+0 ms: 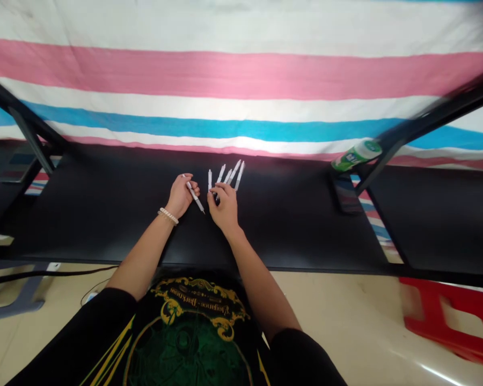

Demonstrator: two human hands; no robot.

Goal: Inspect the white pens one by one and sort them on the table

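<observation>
My left hand [181, 194] is closed around a white pen [196, 198], whose tip points down and to the right above the black table [290, 225]. A pale beaded bracelet circles that wrist. Just to the right, my right hand [225, 210] has its fingers curled and pinching at the near ends of several white pens [239, 176] laid out in a loose fan. The leftmost pen [210, 178] of the fan reaches the thumb and forefinger. My fingers partly cover the near ends of the pens, so the exact grip is hard to see.
A green and white canister [356, 154] stands at the table's right side, with a dark phone [348, 194] before it. Black metal struts [430, 115] rise on both sides. Striped sheeting [241, 75] hangs behind. A red stool [446, 316] is on the floor at right.
</observation>
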